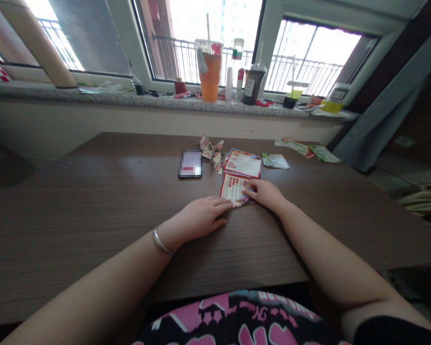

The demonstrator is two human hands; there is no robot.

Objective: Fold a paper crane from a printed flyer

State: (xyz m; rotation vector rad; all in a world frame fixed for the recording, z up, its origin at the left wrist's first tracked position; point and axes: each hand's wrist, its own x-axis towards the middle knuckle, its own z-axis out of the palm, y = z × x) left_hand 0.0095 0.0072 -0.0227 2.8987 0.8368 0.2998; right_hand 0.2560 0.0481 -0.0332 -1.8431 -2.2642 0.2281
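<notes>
The left hand (203,218) lies low over the bench (93,201), its grip released, fingers stretched out so that the tips meet the lower left edge of a printed sheet (232,187); a silver bangle (160,241) circles that wrist. The right hand (266,194) has its fingers on the same sheet's right side, though I cannot tell whether its grip pinches the paper or only presses it. The sheet lies on the bench between the hands, just below a red-bordered stack of sheets (243,163). Left of that stack are folded paper pieces (215,154), then a phone (190,164) with a blurred screen; to its right lie green-and-white cards (275,161), with paper strips (298,147) farther right. Beyond, on the windowsill (158,100), a tall clear cup (210,79) with a straw holds orange drink well up its side. Near it are white bottles (229,85), their contents hidden, and a lidded cup (254,85) of something dark. Farther right, a smaller cup (294,94) shows dark below and yellow above, and a clear container (334,99) holds something yellow.
</notes>
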